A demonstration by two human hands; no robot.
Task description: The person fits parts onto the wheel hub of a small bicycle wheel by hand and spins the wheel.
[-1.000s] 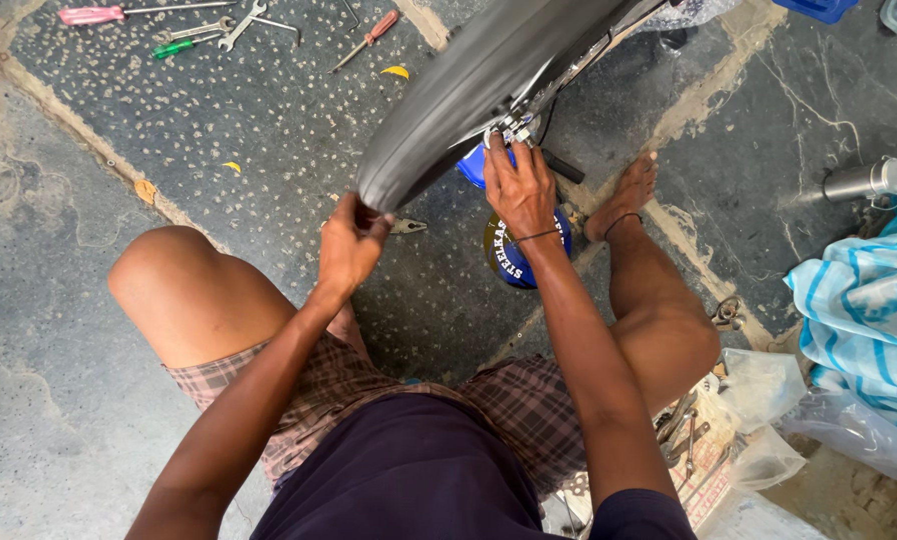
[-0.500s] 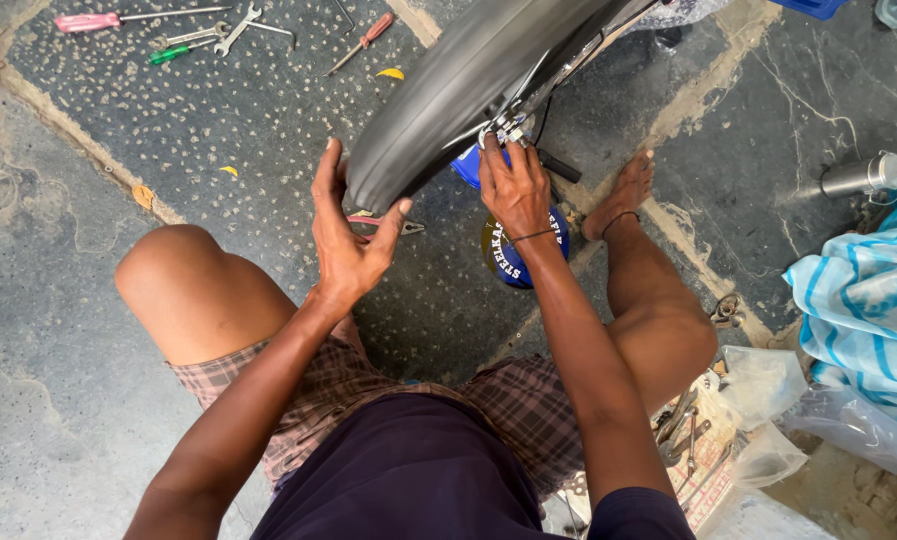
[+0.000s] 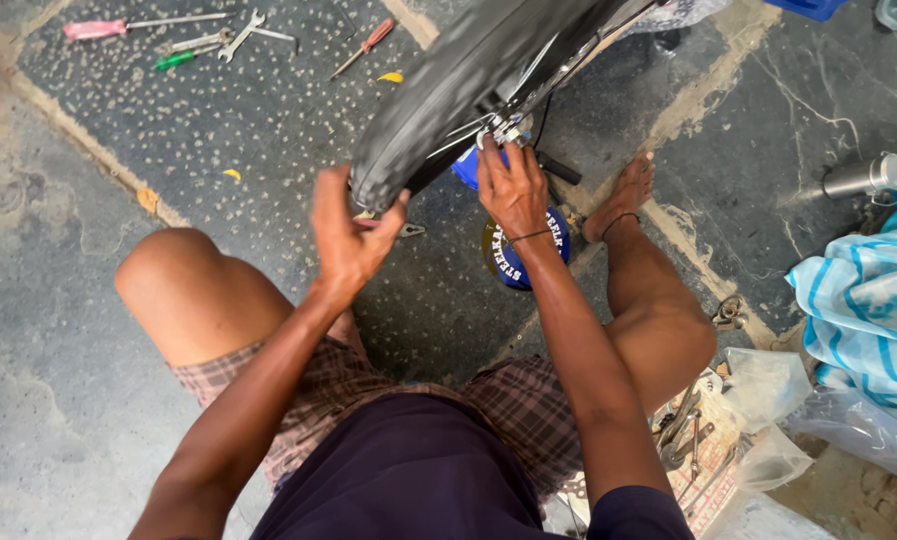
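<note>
The left hand [image 3: 347, 235] sits just left of the frame's centre, fingers spread and palm pressed against the lower end of the black tyre [image 3: 459, 85]; the thumb hooks round the tyre's edge at right, so the hand is wide open and cups the rubber rather than closing on it. The right hand [image 3: 514, 185] lies a little to the right and higher, its fingers curled down onto the small metal fitting [image 3: 499, 130] at the wheel's rim, where thin spokes meet; how tightly it pinches that part I cannot tell. The tyre runs diagonally from the left hand up to the top centre of the frame, above both hands. Below the right wrist a round blue tin [image 3: 524, 250] rests on the stone floor [image 3: 89, 330], touching nothing but the ground as far as shows.

Compared with half a second ago, the left hand has slid further up the tyre's tread and now covers its lower tip; a second ago it was lower still, with fingers bunched near the small tool [image 3: 409, 230] on the floor. The right hand has kept its place on the fitting. Screwdrivers and spanners [image 3: 199, 40] lie in the upper left.
</note>
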